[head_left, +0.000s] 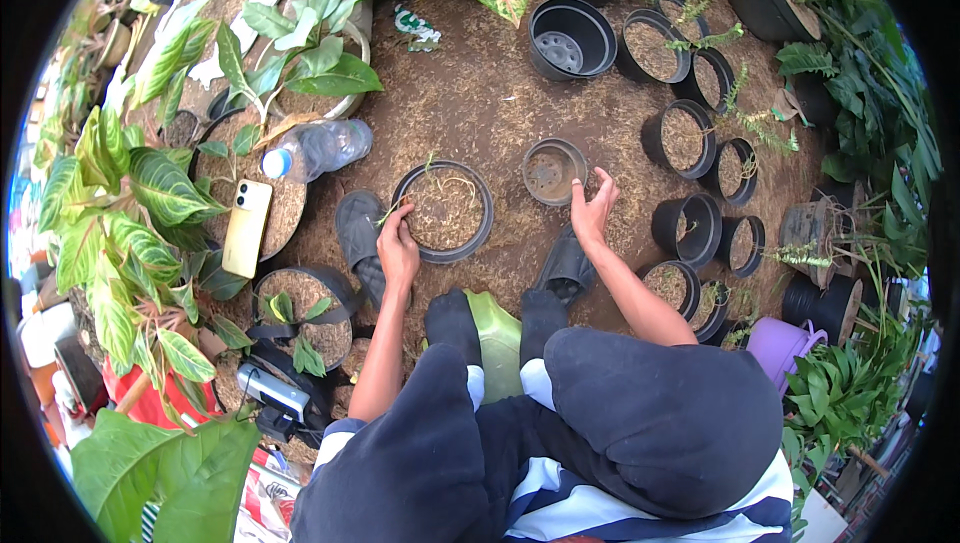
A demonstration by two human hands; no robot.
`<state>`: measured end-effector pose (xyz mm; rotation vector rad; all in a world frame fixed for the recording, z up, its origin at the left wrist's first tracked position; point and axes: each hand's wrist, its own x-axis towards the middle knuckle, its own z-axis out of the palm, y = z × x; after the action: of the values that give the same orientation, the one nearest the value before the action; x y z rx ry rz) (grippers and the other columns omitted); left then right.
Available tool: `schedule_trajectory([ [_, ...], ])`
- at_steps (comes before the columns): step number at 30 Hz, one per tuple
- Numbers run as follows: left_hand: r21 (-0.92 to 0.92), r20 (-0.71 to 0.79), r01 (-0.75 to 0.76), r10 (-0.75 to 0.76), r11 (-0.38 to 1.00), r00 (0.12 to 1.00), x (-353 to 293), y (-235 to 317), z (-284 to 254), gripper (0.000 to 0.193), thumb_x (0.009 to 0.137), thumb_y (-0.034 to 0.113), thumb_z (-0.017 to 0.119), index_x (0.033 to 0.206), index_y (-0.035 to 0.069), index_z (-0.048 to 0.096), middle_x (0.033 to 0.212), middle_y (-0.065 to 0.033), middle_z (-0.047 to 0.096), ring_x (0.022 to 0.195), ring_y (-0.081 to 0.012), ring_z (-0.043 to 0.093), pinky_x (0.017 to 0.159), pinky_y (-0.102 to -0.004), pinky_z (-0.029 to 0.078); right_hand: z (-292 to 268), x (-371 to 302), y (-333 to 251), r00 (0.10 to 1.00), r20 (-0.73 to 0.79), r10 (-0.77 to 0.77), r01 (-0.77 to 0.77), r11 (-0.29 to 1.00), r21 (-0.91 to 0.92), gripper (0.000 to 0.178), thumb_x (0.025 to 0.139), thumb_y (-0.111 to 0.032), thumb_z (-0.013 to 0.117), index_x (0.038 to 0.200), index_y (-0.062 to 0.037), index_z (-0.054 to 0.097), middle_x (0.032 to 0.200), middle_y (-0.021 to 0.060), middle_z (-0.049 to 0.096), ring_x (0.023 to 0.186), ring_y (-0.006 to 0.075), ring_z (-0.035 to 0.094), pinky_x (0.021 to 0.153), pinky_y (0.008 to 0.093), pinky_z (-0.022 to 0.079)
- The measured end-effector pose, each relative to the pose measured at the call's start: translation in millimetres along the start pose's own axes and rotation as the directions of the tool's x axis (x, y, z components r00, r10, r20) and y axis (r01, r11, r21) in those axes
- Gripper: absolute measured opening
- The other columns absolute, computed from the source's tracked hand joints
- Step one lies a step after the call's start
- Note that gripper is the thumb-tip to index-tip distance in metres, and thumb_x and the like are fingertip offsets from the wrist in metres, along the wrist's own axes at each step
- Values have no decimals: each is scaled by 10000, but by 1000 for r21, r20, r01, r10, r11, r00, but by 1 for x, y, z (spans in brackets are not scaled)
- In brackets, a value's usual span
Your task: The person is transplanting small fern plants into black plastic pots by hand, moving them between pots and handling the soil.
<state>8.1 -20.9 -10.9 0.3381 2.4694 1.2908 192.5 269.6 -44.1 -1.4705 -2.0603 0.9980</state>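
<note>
In front of me a round black pot [487, 211] holds brown soil mix, with a few thin, pale-green sprigs [447, 183] lying on it. My left hand [398, 248] is at that pot's left rim, fingertips pinched together around a slender green stem [388, 213]; part of the stem is hidden by the fingers. To the right stands a smaller, dusty pot [545, 171] with bare inner walls. My right hand [593, 208] has its thumb over this pot's right rim and its fingers outside the wall.
Several black pots [684, 138] line the right side, some soil-filled, with sprigs. A larger pot [572, 38] stands further back. Leafy plants [170, 193], a water bottle [325, 148] and a phone [247, 228] are at left. Slippers [358, 238] flank the soil pot; a purple bucket [775, 348] is lower right.
</note>
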Motion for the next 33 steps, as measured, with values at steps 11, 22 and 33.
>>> schedule_trajectory([
  [11,-107,170,33,-15,994,985,-1,6,-20,248,971,-62,501,1103,6,698,1020,-73,716,968,-139,629,893,-267,463,-2,-69,-83,522,837,-163,-266,901,342,598,993,-403,610,1397,-23,387,1127,146,574,955,184,627,726,320,548],
  [22,-114,316,-234,258,966,913,7,68,-19,232,953,-30,532,1069,33,722,954,-89,723,884,-140,641,824,-285,495,-47,-61,-75,591,790,-166,-235,901,365,504,1001,-288,601,1338,0,361,934,109,674,763,168,689,594,307,524],
  [33,-185,615,-227,293,956,732,15,204,-15,281,974,-35,431,1150,18,644,825,-28,590,623,-86,613,481,-254,558,-142,-29,-110,803,550,-227,-188,780,597,303,970,-141,592,1183,25,457,826,139,669,654,197,681,561,326,567],
])
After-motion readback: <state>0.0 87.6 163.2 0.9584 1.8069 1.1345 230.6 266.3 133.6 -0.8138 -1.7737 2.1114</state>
